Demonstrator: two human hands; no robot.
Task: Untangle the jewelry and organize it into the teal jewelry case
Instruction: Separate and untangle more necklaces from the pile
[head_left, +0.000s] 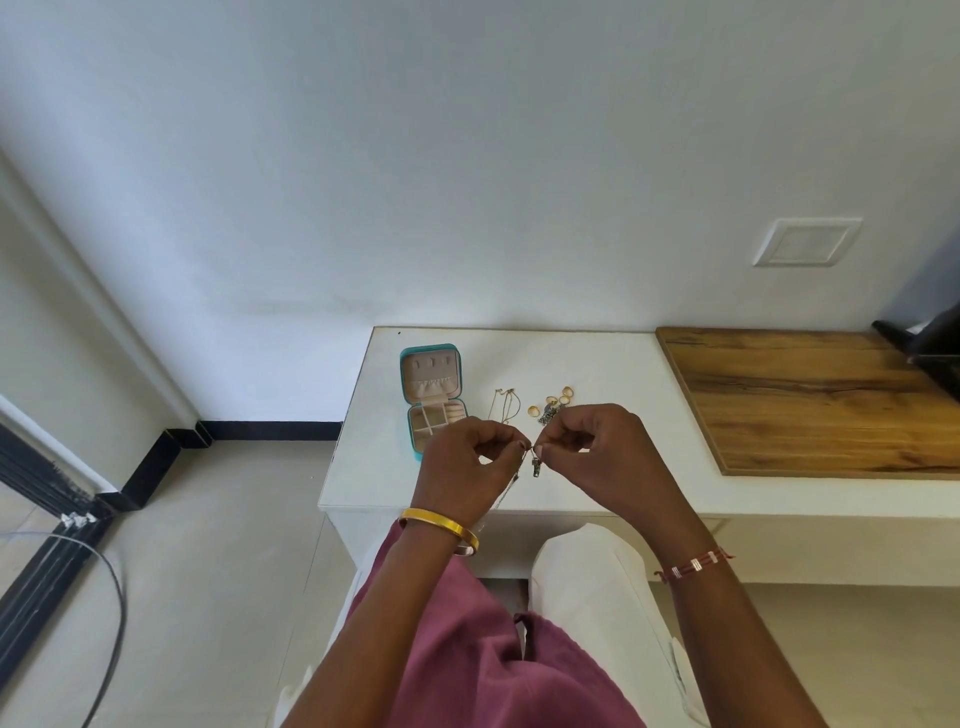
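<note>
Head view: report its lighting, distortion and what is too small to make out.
Head view: soft, even daylight with only faint shadows and no glare; wide-angle lens bows the wall edges; the teal jewelry case lies open and clear, but the chain pinched between left hand and right hand, and the rings, are too small for detail.

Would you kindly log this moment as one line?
left hand + right hand: pinching silver chain | teal case: open | gold rings: on table

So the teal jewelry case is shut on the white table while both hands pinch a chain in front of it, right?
Not quite: the head view shows the teal jewelry case open, lid up. The left hand and right hand do pinch the chain above the white table.
</note>
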